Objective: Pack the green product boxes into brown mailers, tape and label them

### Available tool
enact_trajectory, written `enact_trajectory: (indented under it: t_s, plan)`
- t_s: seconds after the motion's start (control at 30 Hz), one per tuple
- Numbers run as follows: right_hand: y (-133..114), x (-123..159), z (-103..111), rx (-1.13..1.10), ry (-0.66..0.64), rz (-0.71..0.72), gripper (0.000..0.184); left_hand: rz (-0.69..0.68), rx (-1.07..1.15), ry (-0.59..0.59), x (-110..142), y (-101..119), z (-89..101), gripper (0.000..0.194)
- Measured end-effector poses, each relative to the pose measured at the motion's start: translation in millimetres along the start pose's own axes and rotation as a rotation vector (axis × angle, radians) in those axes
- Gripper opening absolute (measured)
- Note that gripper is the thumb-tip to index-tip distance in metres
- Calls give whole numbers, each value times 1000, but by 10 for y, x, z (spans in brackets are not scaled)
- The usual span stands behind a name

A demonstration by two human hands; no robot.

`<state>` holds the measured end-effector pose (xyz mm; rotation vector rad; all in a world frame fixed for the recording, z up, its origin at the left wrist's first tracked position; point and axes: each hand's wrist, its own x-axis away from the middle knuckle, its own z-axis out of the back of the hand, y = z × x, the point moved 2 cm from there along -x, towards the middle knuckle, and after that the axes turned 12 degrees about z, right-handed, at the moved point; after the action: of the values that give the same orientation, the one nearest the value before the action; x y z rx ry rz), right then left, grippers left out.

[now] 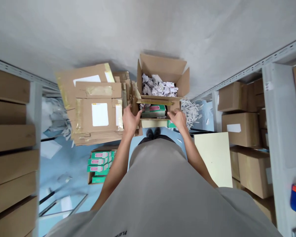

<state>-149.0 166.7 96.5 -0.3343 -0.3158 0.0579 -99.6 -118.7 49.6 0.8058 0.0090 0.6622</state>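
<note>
A small open cardboard box [151, 120] sits in front of me, with a green-and-white carton [154, 113] bearing a pink picture lying inside it. A little crumpled paper shows at the box's left inner corner. My left hand [131, 119] grips the left side of this box, thumb toward the opening. On the opposite side, my right hand [178, 119] holds the right edge, its fingers bent over the cardboard. Just behind stands a larger open cardboard box [162, 64] filled with crumpled white paper [160, 86].
Flattened cardboard boxes [85, 113] are stacked at my left. Below them, an open box holds several green cartons [98, 161]. Shredded paper [191, 113] lies at the right. Shelves with brown boxes [240, 128] flank both sides, and a pale yellow board [213, 158] is near my right arm.
</note>
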Motion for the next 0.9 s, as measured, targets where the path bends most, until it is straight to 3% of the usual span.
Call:
enact_trajectory:
  t_s: [0.17, 0.3, 0.4, 0.5, 0.57, 0.67, 0.77, 0.83, 0.9]
  plan:
    - [52, -6, -207, -2, 177, -173, 52, 132, -150, -85, 100, -93, 18, 32]
    - [70, 9, -272, 26, 200, -218, 52, 123, -224, -71, 65, -89, 100, 25]
    - [83, 19, -282, -16, 134, -224, 48, 96, -242, -72, 67, -64, 148, 21]
    - [63, 75, -247, -88, 30, -133, 36, 76, -208, -78, 154, 5, 236, 19]
    - [67, 186, -173, -114, 43, -84, 32, 67, -132, -64, 275, 85, 361, 20]
    - [178, 511, -25, -186, 89, -61, 27, 53, -34, 19, 559, 277, 630, 24]
    - [474, 1016, 108, -301, 145, -40, 21, -5, 3, 86, 925, 574, 809, 27]
    - [783, 1428, 164, -381, 206, -59, 17, -62, 13, 45, 1173, 815, 760, 29]
    - [1161, 1877, 183, -452, 280, -119, 17, -130, -9, -28, 1416, 1066, 545, 30]
